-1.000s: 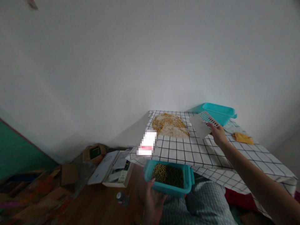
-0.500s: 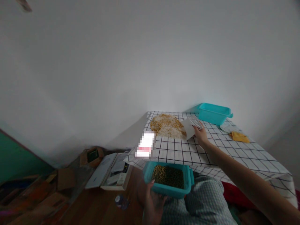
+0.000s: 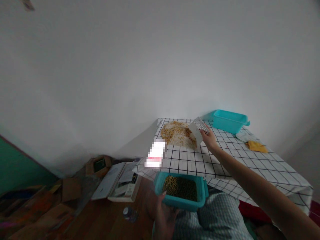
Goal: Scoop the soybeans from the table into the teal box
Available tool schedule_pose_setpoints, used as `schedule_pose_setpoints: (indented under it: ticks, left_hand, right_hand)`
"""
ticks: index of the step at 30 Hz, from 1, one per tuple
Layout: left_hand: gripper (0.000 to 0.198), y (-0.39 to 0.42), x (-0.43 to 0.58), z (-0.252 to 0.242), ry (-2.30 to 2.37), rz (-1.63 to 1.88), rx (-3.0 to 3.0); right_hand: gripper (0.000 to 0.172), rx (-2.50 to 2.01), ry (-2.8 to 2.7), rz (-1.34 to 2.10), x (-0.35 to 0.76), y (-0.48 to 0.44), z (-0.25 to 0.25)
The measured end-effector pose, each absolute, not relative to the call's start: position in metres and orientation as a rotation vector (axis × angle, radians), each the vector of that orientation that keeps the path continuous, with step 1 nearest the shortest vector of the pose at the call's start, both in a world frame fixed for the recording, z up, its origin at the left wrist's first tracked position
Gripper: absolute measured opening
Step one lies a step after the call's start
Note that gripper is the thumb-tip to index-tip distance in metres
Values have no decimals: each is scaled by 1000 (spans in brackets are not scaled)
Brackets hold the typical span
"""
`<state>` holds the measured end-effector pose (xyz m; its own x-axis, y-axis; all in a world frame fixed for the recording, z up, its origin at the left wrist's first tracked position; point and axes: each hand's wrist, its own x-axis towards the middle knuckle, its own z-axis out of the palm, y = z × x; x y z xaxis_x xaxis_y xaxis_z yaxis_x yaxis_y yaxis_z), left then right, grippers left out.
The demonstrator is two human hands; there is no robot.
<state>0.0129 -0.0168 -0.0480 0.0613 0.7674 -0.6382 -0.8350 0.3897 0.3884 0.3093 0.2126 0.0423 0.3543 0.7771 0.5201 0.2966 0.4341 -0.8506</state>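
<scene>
My right hand [image 3: 208, 137] is closed on the slotted end of a flat white scraper [image 3: 196, 130]. The scraper's plain edge stands tilted at the right side of a spread of yellow beans and pale grains [image 3: 178, 134] on the checked tablecloth. Lower down, my left hand [image 3: 165, 210] grips the near left side of a teal plastic basket [image 3: 180, 201], thumb over the rim and fingers partly hidden beneath. Two heaps lie in this basket: yellowish beans [image 3: 171, 184] on the left and dark green beans [image 3: 187, 189] on the right.
A second teal basket [image 3: 228, 121] stands at the table's back right, against the wall. Near it lie a clear bag [image 3: 242, 136] and a yellow cloth [image 3: 257, 146]. A blurred-out phone-like rectangle [image 3: 155, 154] sits at the left edge. Boxes [image 3: 98, 164] and a bottle [image 3: 128, 213] are on the floor.
My right hand has moved left and slightly up with the scraper, whose edge now reaches farther over the spread. Darker beans are bunched beside it. My left hand and the basket stay nearly still.
</scene>
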Motion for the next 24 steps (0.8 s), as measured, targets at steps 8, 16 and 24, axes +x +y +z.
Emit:
schedule_pose_setpoints:
  ticks: [8,16,24]
  left_hand:
    - [56,-14,12,-56,915,1202,-105]
    - [56,-17,11,-57,876,1207,-72]
    - [60,-11,12,-68,816,1177,-103]
  right_hand:
    - [57,-1110,-1299,351,295,217,58]
    - [54,-1080,-1075,519,313,230,88]
    - [52,-1130,-855,653,333,200,76]
